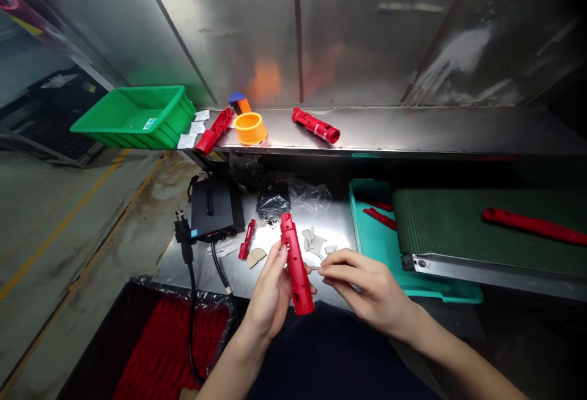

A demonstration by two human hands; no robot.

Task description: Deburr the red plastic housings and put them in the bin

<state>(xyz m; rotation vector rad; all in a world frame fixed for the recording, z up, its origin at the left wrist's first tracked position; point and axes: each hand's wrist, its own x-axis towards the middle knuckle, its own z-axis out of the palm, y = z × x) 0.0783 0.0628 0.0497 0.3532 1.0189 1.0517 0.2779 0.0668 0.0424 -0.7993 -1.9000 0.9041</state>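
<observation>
A red plastic tubular housing [297, 277] with slots and holes is gripped in my left hand [269, 293], its fingers wrapped round it and the thumb on its upper side. Close by on the right, my right hand [371, 290] pinches a thin tan piece [313, 268] between thumb and fingertips; what it is I cannot make out. The tan piece's left end is close to the housing, and whether they touch is unclear. Behind my hands lie a smaller red part [247, 240], a tan rounded piece [255, 257] and crumpled grey scraps [313, 241] on the metal table.
A black box [215, 207] with a cabled tool [184, 238] stands left. Right, a green conveyor belt [458, 210] carries a red part over a teal tray [367, 229]. The shelf holds a green bin [132, 134], an orange ring [250, 131] and red housings [316, 126]. A lined box [169, 339] holds red parts.
</observation>
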